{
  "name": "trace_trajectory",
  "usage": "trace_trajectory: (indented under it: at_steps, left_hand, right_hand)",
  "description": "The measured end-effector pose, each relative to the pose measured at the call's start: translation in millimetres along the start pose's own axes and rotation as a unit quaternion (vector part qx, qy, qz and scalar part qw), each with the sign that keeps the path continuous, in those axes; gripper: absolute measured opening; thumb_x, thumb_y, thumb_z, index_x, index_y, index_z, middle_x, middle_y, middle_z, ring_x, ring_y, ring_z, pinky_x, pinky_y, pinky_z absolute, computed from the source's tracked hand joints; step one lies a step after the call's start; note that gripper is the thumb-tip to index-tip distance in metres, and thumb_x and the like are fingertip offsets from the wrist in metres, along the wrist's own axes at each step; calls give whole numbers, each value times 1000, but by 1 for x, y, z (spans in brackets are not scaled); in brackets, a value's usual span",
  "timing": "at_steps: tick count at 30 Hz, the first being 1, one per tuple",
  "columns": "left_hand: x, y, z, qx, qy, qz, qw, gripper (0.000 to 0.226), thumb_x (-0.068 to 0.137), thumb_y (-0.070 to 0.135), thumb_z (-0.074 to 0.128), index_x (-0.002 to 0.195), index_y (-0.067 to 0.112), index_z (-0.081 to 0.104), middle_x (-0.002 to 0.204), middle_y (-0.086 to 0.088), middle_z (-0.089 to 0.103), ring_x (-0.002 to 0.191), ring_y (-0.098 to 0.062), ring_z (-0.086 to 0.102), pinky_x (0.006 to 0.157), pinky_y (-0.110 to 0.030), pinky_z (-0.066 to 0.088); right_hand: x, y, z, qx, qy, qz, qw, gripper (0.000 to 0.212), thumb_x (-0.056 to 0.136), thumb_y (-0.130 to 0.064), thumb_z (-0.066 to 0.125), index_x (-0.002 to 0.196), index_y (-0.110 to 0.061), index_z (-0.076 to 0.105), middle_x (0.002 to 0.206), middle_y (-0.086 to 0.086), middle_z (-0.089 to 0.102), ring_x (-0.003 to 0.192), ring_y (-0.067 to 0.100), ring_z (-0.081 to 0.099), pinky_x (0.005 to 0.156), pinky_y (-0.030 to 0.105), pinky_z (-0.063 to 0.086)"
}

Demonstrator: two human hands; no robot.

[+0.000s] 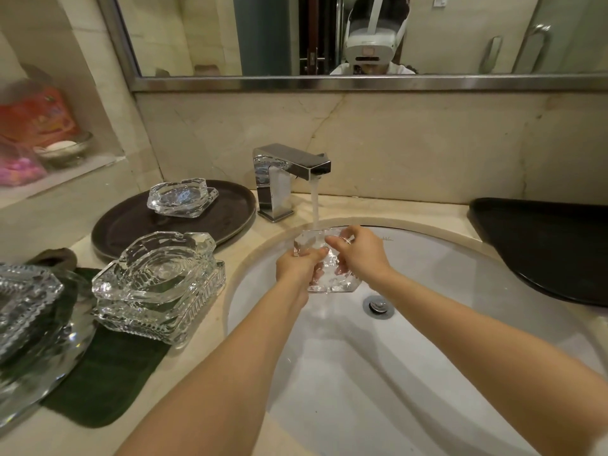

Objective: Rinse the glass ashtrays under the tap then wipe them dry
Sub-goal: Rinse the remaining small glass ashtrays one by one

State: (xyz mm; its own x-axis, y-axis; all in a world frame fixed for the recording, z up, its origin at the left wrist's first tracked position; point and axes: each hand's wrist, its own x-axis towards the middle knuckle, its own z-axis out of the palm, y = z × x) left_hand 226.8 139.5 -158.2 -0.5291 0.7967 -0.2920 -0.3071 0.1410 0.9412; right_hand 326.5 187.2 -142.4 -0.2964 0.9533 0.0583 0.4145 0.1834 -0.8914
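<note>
A clear glass ashtray (332, 278) is held tilted over the white sink (460, 291), under the water stream running from the chrome tap (289, 172). My left hand (297, 263) grips its left edge, and my right hand (360, 255) grips its upper right rim. A stack of glass ashtrays (158, 284) stands on a dark green cloth (108, 376) left of the sink. Another glass ashtray (181, 197) lies on a round dark tray (217, 222) behind it.
More glassware (29, 317) fills the near left edge of the counter. A black tray (552, 245) lies right of the sink. The drain plug (378, 306) sits below the held ashtray. A wall niche (42, 143) at the left holds bags and a dish.
</note>
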Motion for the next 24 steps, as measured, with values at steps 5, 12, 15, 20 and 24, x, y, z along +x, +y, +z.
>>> trace_trajectory:
  at_steps: [5,12,15,20,24]
  left_hand:
    - [-2,-1,4,-29,-2,14,999,24,84,-3,64,106,4,59,89,-11,65,49,-9,64,56,-24,54]
    - [7,3,-3,-15,70,9,997,25,90,28,62,106,9,62,86,-6,64,74,-21,61,68,-31,52]
    - [8,5,-3,19,66,21,997,32,91,31,60,114,9,60,102,-12,65,95,-26,62,78,-35,50]
    - [11,-1,-1,58,47,32,997,28,87,17,65,112,4,61,88,-2,63,70,-16,60,71,-29,49]
    - [12,1,-1,14,46,34,998,18,90,13,61,105,3,63,95,-11,68,82,-26,68,65,-29,54]
  right_hand:
    - [8,4,-7,-52,-64,-6,997,23,95,-32,51,93,-9,53,58,6,59,40,12,57,38,21,41]
    - [22,-9,-24,205,-286,68,934,26,99,0,35,120,-10,47,84,9,62,64,18,66,53,27,53]
    - [22,-10,-18,178,-241,55,952,11,100,-12,41,107,-13,49,82,10,63,65,22,68,52,28,54]
    - [13,-2,5,64,-47,13,997,23,91,-32,59,86,-11,50,59,6,58,37,13,58,40,23,42]
    - [19,-3,2,61,-68,-26,996,17,97,-24,49,99,-9,55,64,5,59,41,11,56,48,28,45]
